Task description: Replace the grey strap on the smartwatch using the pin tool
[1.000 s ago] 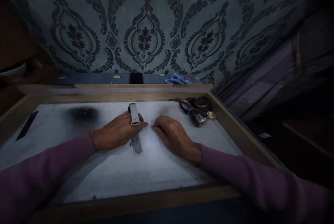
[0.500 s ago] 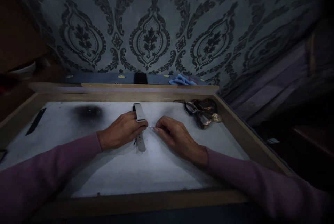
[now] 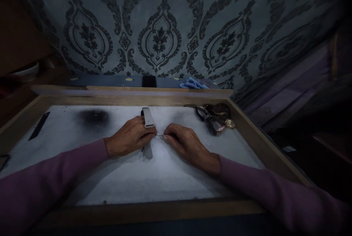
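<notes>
We see a pale watch strap [image 3: 149, 118] near the middle of the desk [image 3: 176, 177], at the left hand [image 3: 129, 137]. One part bends up over the fingers, and the other end pokes out below them, toward us. The left fingers are pressed together around it, perhaps so that it does not wobble. We cannot tell what sits under the hand, as the fingers hide it.

The right hand [image 3: 189, 146] has its thumb and first finger pinching a thin shiny thing [image 3: 159, 134]. It reaches across the small gap to the left fingertips. We think it is held by its end because it is so thin, and a small pinch may help to point it well. We cannot tell just what its tip touches.

Both hands are low and close together, maybe so the desk can help them rest.

A heap of watches [image 3: 220, 110] lies in the far right corner, with a round gold one [image 3: 230, 124] at its side. Perhaps they are there to be out of the way. The wooden rim [image 3: 162, 209] stands around the desk, and we guess it stops little bits from rolling off.
</notes>
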Available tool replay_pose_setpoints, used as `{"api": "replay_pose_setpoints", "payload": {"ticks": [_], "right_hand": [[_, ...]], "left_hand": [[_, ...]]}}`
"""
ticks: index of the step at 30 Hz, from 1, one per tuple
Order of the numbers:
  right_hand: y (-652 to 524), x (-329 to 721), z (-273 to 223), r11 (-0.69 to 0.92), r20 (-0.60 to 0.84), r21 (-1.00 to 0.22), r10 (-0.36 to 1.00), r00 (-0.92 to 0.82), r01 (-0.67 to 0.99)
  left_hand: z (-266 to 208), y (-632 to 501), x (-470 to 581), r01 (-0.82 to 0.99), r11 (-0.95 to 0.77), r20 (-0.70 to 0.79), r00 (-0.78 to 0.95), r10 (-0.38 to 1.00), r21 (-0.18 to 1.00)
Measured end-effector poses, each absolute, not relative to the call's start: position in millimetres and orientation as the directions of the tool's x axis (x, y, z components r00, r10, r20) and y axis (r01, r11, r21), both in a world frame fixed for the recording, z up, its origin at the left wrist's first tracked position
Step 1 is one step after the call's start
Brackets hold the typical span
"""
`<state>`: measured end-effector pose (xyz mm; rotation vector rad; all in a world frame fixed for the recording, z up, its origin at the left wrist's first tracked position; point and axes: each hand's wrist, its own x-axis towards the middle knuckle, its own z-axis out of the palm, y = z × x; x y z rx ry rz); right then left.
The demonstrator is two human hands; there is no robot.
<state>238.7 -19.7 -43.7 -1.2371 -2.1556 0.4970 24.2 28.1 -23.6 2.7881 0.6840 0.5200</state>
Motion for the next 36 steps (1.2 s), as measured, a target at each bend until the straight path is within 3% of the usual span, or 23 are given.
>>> {"api": "replay_pose_setpoints", "payload": {"ticks": [8,14,20,25,30,36], "right_hand": [[-19,239,-46,0.525,0.343,-0.607,0.850,-0.400,0.596],[-18,238,-48,0.411,0.265,-0.746,0.905,-0.332,0.524],[-12,231,-40,0.055,0.039,-0.994,0.985,-0.169,0.091],[-10,230,-35,-0.246,-0.226,-0.952,0.966,-0.124,-0.183],[-10,231,-32,-0.313,-0.273,-0.888,0.948,-0.161,-0.337],[-11,234,-33,-0.370,-0.305,-0.853,0.926,-0.223,-0.368]], "left_hand": [[-24,26,27,0.425,-0.850,0.239,0.830,0.503,0.312],[-23,27,28,0.414,-0.825,0.243,0.817,0.523,0.385],[-21,27,32,0.404,-0.717,0.241,0.752,0.614,0.567],[-22,22,36,0.371,-0.706,0.255,0.749,0.612,0.603],[-21,18,38,0.389,-0.693,0.250,0.734,0.631,0.607],[-23,16,38,0.375,-0.674,0.255,0.722,0.643,0.637]]}}
